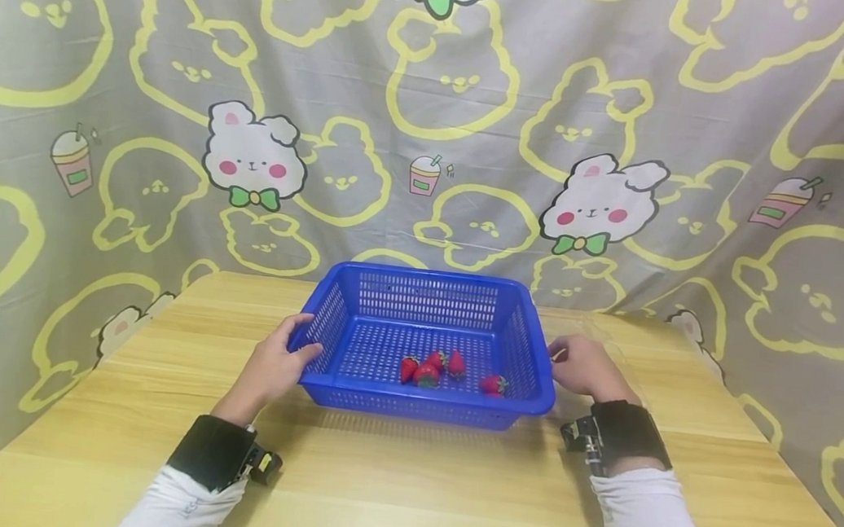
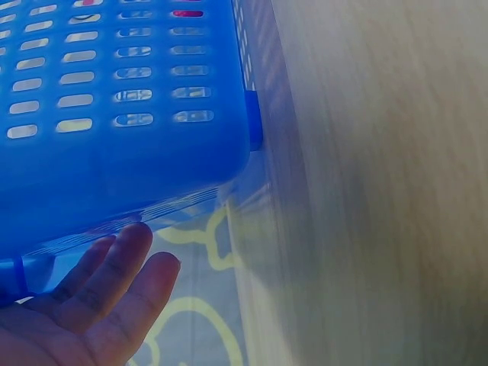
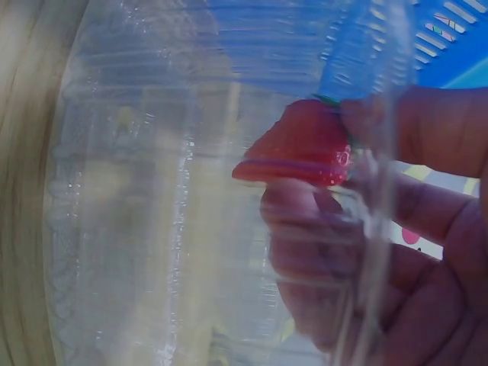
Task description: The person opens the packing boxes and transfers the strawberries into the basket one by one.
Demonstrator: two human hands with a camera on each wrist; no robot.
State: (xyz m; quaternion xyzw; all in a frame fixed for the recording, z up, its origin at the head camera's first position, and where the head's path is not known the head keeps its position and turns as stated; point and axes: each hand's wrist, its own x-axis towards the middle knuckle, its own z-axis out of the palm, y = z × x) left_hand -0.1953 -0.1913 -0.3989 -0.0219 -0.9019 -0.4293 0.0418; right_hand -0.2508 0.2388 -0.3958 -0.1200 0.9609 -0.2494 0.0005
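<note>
A blue slotted plastic basket [image 1: 427, 401] stands on the table with several red strawberries [image 1: 426, 373] on its floor, toward the front and right. My left hand [image 1: 279, 360] holds the basket's left side, thumb over the rim; in the left wrist view its fingers [image 2: 126, 274] lie along the outside. Just beyond the basket's right side, my right hand [image 1: 584, 366] pinches a strawberry [image 3: 297, 145] between thumb and fingers. In the right wrist view, the strawberry and fingertips show through the wall of a clear plastic box [image 3: 145, 252].
The light wooden table [image 1: 391, 490] reaches back to a grey curtain [image 1: 361, 88] printed with yellow outlines and white bears, which also hangs along both sides. Each wrist wears a black band [image 1: 210, 451] with a small camera [image 1: 264, 463].
</note>
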